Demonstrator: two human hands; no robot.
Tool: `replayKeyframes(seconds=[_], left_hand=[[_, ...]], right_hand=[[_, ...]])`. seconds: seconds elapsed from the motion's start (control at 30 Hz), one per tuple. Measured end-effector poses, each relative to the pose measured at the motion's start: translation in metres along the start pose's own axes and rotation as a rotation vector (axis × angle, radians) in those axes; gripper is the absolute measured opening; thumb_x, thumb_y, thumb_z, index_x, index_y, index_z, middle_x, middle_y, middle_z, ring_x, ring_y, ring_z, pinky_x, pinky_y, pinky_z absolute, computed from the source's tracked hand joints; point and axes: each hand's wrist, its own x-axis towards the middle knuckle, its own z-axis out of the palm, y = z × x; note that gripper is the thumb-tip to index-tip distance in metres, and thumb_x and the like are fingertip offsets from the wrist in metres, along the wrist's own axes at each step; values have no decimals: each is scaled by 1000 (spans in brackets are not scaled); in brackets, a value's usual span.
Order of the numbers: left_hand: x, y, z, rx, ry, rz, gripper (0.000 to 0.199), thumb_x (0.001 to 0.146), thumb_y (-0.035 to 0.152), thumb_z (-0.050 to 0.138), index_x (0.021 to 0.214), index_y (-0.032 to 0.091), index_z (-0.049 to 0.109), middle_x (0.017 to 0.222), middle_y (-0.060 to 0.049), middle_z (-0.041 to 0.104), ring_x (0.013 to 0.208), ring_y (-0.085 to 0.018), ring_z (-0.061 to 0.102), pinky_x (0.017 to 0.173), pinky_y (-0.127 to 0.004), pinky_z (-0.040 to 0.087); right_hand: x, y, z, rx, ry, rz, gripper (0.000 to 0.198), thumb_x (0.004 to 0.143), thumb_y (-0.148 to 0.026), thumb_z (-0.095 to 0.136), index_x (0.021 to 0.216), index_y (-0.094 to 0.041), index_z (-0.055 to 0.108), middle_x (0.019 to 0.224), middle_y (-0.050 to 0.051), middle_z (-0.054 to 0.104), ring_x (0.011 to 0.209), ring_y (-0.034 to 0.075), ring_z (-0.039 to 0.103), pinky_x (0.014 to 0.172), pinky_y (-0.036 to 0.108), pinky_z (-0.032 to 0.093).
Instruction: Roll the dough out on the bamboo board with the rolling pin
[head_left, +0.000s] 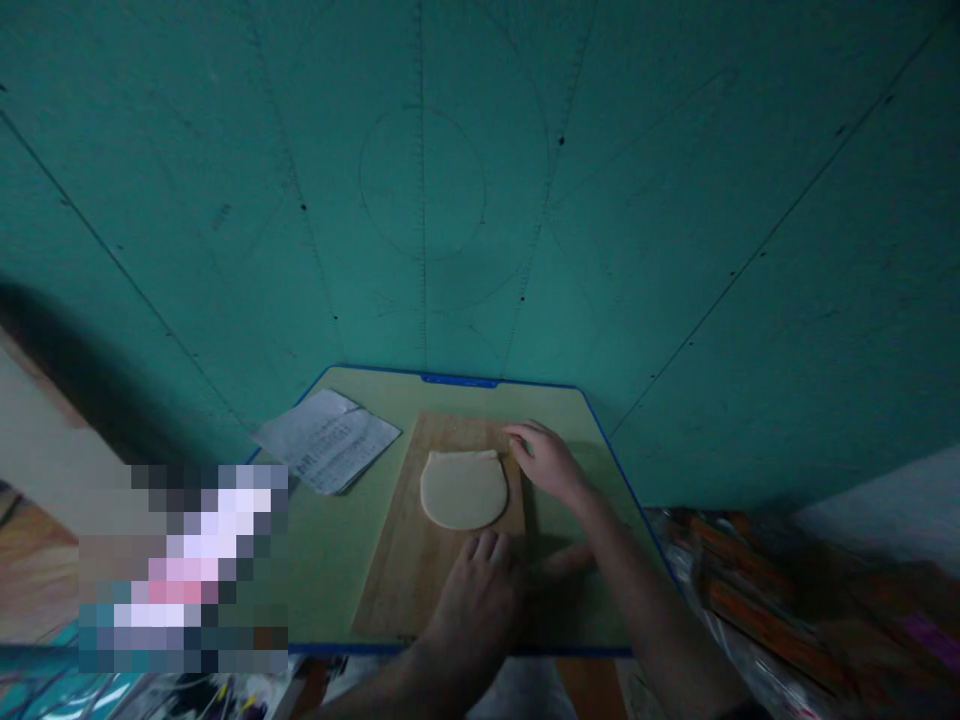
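A flat, pale piece of dough (463, 492) lies on a wooden board (405, 545), its far edge fairly straight and its near edge rounded. Just below that near edge, my left hand (484, 585) is closed over the board with its knuckles up. A dim, elongated shape (566, 562) extends from beside it toward my right forearm; I cannot make out what it is. At the board's far right edge is my right hand (546, 462), fingers loosely bent and thumb a little apart, with nothing visible in it. It is beside the dough, not on it.
A folded printed paper (330, 440) lies on the left of the blue-edged table (300, 585). A green wall (465, 200) rises behind the table. Plastic-wrapped orange packages (757, 590) are piled at the right. A pixelated patch covers part of the lower left.
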Motion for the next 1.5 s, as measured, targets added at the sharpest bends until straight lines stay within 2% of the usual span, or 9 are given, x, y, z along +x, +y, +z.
replayKeyframes(seconds=[0.13, 0.23, 0.37, 0.5, 0.77, 0.9, 1.1, 1.37, 1.5], left_hand=[[-8, -22, -7, -44, 6, -8, 11, 91, 22, 61, 99, 19, 69, 99, -11, 64, 94, -25, 58, 79, -37, 49], [-24, -58, -27, 10, 130, -31, 12, 91, 22, 64, 102, 22, 69, 96, -7, 66, 91, -23, 59, 76, -35, 50], [-42, -103, -41, 98, 360, -51, 22, 91, 22, 65, 113, 21, 67, 99, -8, 69, 89, -24, 62, 77, -37, 51], [-45, -128, -32, 126, 370, -103, 24, 93, 16, 59, 115, 20, 67, 105, -9, 72, 94, -24, 66, 80, -38, 53], [-12, -139, -15, 173, 421, -191, 40, 99, 36, 49, 131, 13, 57, 130, -17, 66, 123, -32, 59, 99, -47, 49], [17, -160, -21, 157, 417, -243, 34, 101, 37, 43, 122, 17, 61, 130, -15, 66, 127, -30, 56, 99, -45, 49], [47, -185, -33, 77, 235, -428, 35, 102, 38, 37, 115, 17, 62, 123, -14, 65, 116, -27, 61, 94, -41, 51], [4, -143, -23, 119, 369, -258, 39, 101, 47, 40, 120, 19, 60, 128, -13, 64, 125, -30, 55, 100, -45, 47], [18, -156, -28, 134, 356, -335, 39, 101, 45, 40, 115, 17, 63, 126, -15, 66, 121, -30, 59, 95, -44, 50]], right_hand=[[-40, 5, -37, -48, 54, -9, 23, 94, -17, 52, 107, -20, 70, 108, 9, 73, 102, 21, 67, 92, 36, 52], [-66, -2, -52, -80, 63, 28, 23, 97, -23, 50, 106, -22, 71, 107, 8, 74, 101, 21, 68, 90, 35, 52], [-71, -27, -33, -167, -41, 44, 20, 98, -25, 51, 96, -23, 71, 101, 6, 74, 96, 20, 68, 84, 30, 49], [-55, -44, 4, -262, -33, 89, 23, 101, -26, 48, 94, -21, 69, 96, 7, 73, 94, 20, 66, 82, 28, 47], [-22, -19, 46, -322, 98, 189, 36, 99, -25, 44, 128, -12, 61, 142, 19, 55, 124, 28, 56, 103, 41, 43], [19, -4, 48, -304, 58, 237, 36, 95, -25, 48, 126, -13, 63, 136, 19, 59, 123, 28, 55, 104, 42, 41], [69, -2, 43, -315, -49, 305, 28, 91, -23, 50, 111, -16, 68, 119, 14, 66, 112, 24, 59, 98, 36, 42], [16, 10, 51, -289, -46, 168, 34, 94, -24, 45, 121, -16, 65, 129, 14, 62, 123, 24, 53, 105, 36, 39], [36, 8, 53, -319, -11, 198, 38, 92, -22, 47, 125, -13, 63, 133, 16, 59, 126, 26, 51, 108, 37, 36]])
